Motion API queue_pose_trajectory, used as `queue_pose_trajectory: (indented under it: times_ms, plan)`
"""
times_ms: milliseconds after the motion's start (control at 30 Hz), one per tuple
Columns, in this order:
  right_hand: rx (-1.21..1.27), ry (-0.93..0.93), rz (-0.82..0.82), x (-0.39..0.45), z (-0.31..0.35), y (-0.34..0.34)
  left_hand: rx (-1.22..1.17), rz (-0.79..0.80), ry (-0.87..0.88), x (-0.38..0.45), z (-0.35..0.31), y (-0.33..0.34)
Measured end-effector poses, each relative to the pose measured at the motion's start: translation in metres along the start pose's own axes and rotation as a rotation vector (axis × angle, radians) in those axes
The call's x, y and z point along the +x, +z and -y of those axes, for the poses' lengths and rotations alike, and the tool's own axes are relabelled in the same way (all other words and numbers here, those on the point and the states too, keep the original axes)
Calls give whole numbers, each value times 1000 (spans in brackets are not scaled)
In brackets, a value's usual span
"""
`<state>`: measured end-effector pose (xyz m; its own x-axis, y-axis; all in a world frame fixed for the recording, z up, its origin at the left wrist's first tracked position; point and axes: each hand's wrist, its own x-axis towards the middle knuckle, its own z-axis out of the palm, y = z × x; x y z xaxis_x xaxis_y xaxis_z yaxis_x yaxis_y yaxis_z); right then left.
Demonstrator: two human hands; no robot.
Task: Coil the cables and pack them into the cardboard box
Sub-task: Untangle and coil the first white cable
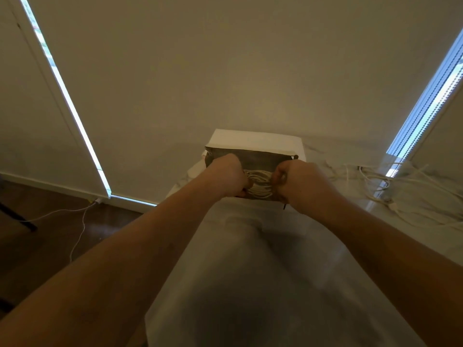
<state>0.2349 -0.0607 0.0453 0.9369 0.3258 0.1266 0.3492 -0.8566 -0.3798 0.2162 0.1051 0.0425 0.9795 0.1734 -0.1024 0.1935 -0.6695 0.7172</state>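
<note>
Head view. Cardboard box (253,159): open, on the pale worktop (250,246), far end, white flap raised behind it. Coiled cable (258,185): 1 pale bundle, inside the box at its near wall, between both hands. Left hand (229,177): grip curled tight on the coil's left side. Right hand (295,181): grip curled tight on the coil's right side. Loose cables (380,181): pale tangle on the worktop, right of the box, apart from it. Charger cord (75,219): white, trailing over the dark wooden floor (50,246) at left.
</note>
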Motion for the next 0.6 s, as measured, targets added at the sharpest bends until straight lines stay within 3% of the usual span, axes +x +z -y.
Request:
queue_pose_trajectory:
  times_ms: [600]
  plan:
    - [-310, -97, -3, 2, 5, 6, 393, -42, -4, 5, -5, 7]
